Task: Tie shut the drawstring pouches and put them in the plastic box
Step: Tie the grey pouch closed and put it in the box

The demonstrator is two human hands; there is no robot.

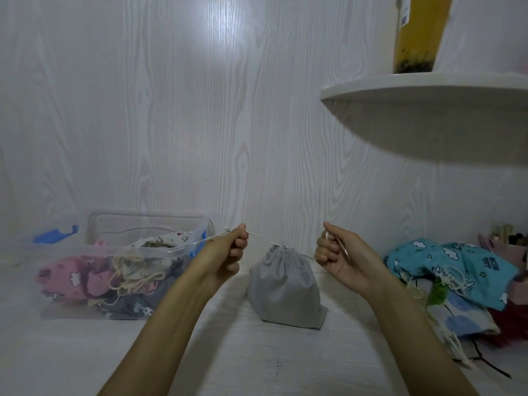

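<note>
Pulling two cord ends apart, the left hand (228, 252) and right hand (338, 254) each pinch a drawstring of the grey pouch (285, 287), which sits on the table between them, its mouth gathered shut. It seems cinched but not yet knotted or boxed. The clear plastic box (143, 250), at left, already holds several pouches. More loose pouches (457, 270) wait in a pile at right. Nothing blocks the way to the box.
</note>
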